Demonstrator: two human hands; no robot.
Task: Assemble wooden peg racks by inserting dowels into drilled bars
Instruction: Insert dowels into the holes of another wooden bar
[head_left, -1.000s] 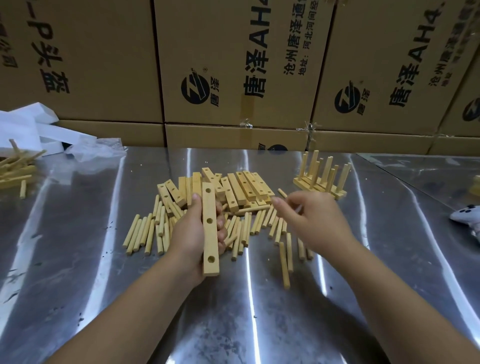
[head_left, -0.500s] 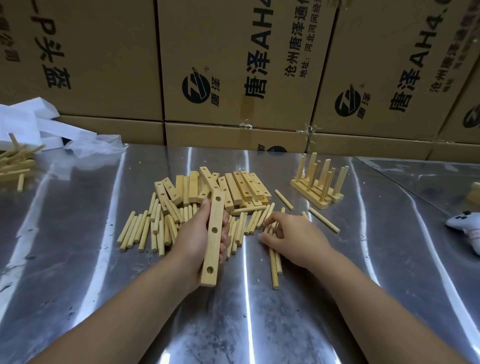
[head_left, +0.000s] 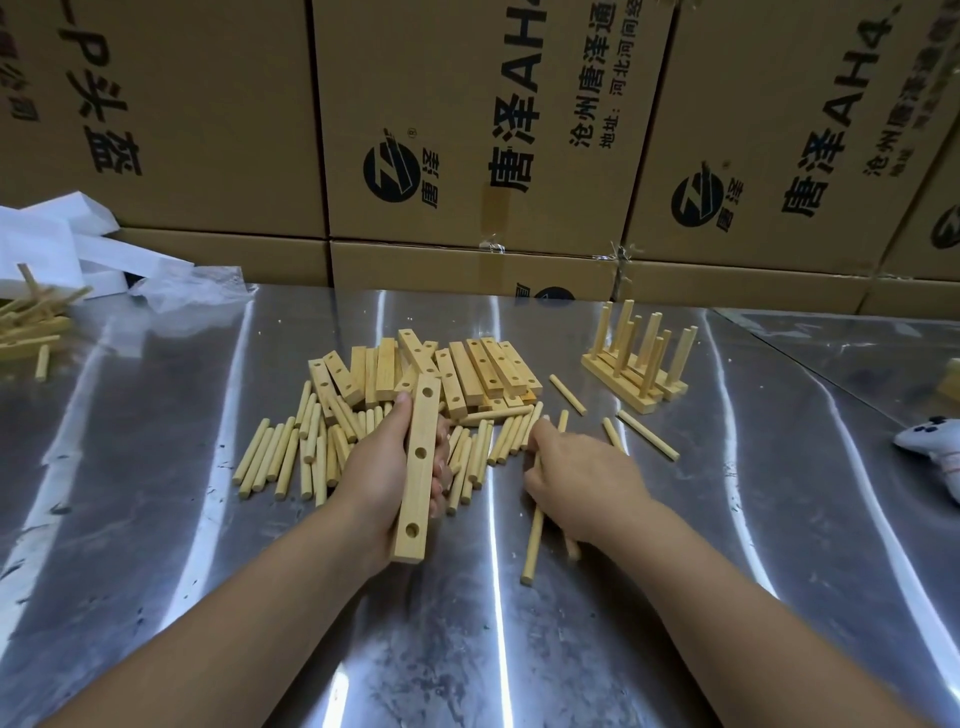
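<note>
Below shut brown cardboard cartons (head_left: 467, 104), a pale three-holed wooden bar (head_left: 415, 493) is being gripped by the left hand (head_left: 379, 473), pale wooden dowels (head_left: 532, 545) being covered by the right hand (head_left: 582, 478), grip unclear.

Lighting even and moderately bright. Streaked glare runs across the steel desk (head_left: 675, 597). Wide-angle bending and softness at frame edges.

My tabletop (head_left: 675, 597) is shiny sheet metal, streaked with light glare — behind it, stacked brown cardboard boxes (head_left: 467, 130) with black printing fill the wall.
</note>
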